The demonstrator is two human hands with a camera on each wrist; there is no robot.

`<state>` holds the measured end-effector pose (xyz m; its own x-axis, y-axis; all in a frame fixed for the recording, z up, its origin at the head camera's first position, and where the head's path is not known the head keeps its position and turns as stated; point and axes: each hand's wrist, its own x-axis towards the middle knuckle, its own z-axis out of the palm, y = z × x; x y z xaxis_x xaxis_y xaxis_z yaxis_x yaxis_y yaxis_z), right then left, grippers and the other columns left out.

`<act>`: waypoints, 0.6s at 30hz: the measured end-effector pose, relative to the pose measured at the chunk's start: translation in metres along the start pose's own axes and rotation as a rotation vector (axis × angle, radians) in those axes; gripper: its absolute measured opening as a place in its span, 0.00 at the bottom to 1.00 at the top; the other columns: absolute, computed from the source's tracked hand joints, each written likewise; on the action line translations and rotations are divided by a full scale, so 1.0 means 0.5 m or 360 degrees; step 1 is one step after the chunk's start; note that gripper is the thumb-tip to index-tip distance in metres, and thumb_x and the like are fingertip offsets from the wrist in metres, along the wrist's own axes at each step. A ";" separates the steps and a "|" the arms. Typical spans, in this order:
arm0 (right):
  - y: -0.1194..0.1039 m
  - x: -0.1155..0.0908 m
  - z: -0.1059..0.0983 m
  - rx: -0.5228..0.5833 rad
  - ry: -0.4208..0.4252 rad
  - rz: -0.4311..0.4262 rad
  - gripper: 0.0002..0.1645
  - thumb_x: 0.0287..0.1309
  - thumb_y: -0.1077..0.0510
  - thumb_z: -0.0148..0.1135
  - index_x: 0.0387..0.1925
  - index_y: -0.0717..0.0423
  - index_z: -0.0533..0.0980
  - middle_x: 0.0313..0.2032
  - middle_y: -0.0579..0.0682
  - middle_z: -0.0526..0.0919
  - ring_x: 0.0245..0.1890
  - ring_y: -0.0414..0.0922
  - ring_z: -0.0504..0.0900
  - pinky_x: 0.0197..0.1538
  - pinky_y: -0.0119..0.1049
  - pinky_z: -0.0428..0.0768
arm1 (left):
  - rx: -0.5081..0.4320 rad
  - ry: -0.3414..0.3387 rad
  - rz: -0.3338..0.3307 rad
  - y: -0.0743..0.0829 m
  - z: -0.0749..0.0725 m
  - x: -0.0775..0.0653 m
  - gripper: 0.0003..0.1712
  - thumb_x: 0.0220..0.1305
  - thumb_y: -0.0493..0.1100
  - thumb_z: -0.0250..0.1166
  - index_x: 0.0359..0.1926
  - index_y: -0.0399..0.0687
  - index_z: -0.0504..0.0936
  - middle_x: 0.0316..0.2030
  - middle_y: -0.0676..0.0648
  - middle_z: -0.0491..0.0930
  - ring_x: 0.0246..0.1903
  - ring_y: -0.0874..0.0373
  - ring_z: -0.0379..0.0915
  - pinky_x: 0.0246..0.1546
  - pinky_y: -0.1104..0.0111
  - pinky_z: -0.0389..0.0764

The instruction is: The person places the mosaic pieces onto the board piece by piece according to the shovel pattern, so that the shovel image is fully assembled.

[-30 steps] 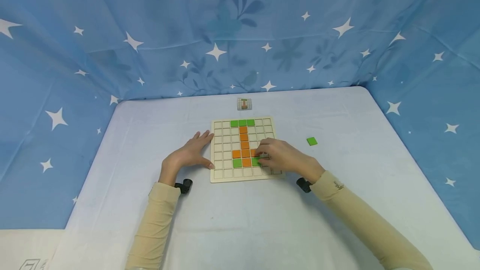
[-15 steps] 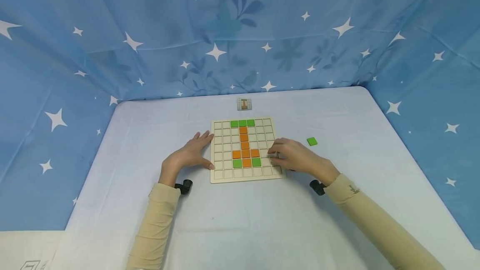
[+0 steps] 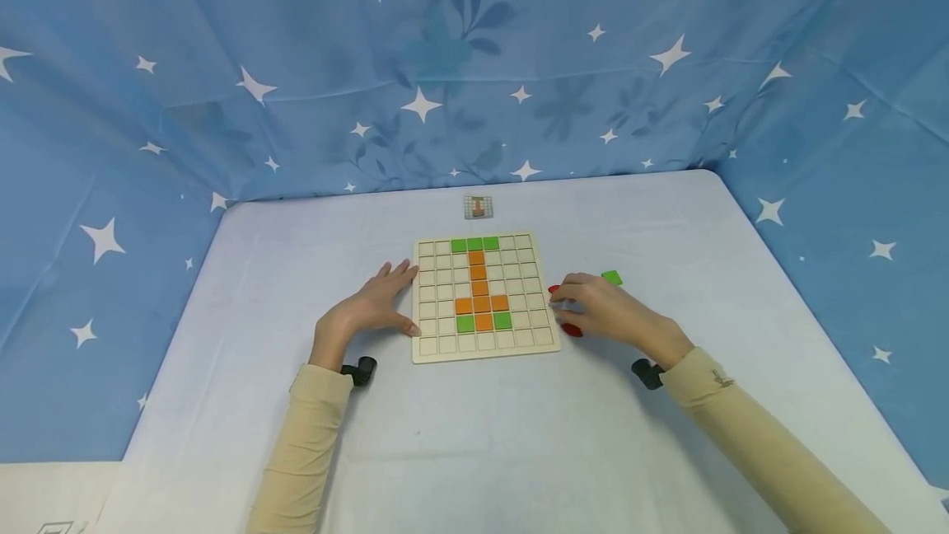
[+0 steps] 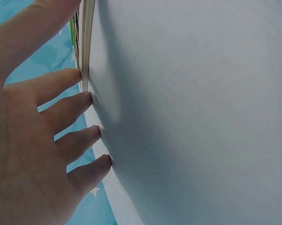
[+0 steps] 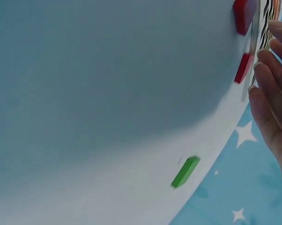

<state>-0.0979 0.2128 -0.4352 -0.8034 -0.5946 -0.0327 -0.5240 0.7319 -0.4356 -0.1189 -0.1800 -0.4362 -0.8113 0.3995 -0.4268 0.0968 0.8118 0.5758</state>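
A pale wooden grid board (image 3: 445, 344) lies on the table, with green tiles (image 3: 475, 245) and orange tiles (image 3: 479, 273) set in its squares. Against its left edge rests my left hand (image 3: 374, 303), fingers spread and fingertips touching the side, as the left wrist view also shows. My right hand (image 3: 611, 311) hovers just off the board's right edge, over two red pieces (image 3: 572, 330) it partly covers. In the right wrist view those red pieces (image 5: 244, 68) lie apart from the fingers (image 5: 267, 75), which are loosely bent and hold nothing.
Beyond the right hand lies a loose green tile (image 3: 611, 278). A small card with a grid pattern (image 3: 478, 207) sits behind the board. White cloth covers the table (image 3: 474, 443), and a blue star-printed curtain (image 3: 334, 105) closes off the back and sides.
My right hand has moved right, from over the board to beyond its edge. An orange and a green tile on the board now show fully, and red pieces show beneath the hand. Left hand stays put.
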 end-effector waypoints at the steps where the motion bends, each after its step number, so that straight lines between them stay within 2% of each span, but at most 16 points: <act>1: 0.004 -0.003 -0.001 0.0003 0.0006 0.0012 0.14 0.56 0.63 0.76 0.46 0.59 0.87 0.43 0.50 0.85 0.39 0.43 0.81 0.42 0.36 0.85 | -0.0004 -0.0001 -0.0001 0.000 0.000 -0.001 0.65 0.53 0.49 0.81 0.83 0.44 0.49 0.83 0.41 0.39 0.82 0.38 0.26 0.79 0.38 0.38; 5: 0.019 -0.012 -0.007 0.0011 0.0032 0.0044 0.14 0.56 0.64 0.75 0.46 0.59 0.87 0.42 0.50 0.86 0.38 0.44 0.82 0.41 0.37 0.86 | -0.0012 0.0000 -0.0012 0.003 -0.001 -0.003 0.66 0.53 0.49 0.81 0.83 0.46 0.49 0.83 0.41 0.39 0.82 0.39 0.26 0.79 0.37 0.39; 11: 0.035 -0.020 -0.010 -0.0037 0.0049 0.0120 0.15 0.55 0.64 0.75 0.46 0.58 0.87 0.41 0.50 0.86 0.40 0.46 0.84 0.46 0.43 0.87 | 0.0003 0.0000 -0.0016 -0.002 0.001 -0.001 0.66 0.53 0.50 0.81 0.83 0.46 0.49 0.83 0.42 0.39 0.82 0.39 0.26 0.79 0.37 0.39; 18: 0.050 -0.027 -0.012 -0.0044 0.0085 0.0120 0.14 0.55 0.66 0.74 0.46 0.61 0.87 0.42 0.51 0.87 0.39 0.46 0.84 0.46 0.43 0.87 | -0.0005 -0.0001 0.0016 0.000 -0.001 0.000 0.66 0.53 0.48 0.81 0.82 0.44 0.48 0.83 0.40 0.39 0.81 0.37 0.26 0.79 0.37 0.38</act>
<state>-0.1020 0.2411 -0.4402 -0.8543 -0.5195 -0.0157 -0.4687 0.7832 -0.4085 -0.1191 -0.1803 -0.4360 -0.8100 0.4078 -0.4213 0.1033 0.8066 0.5821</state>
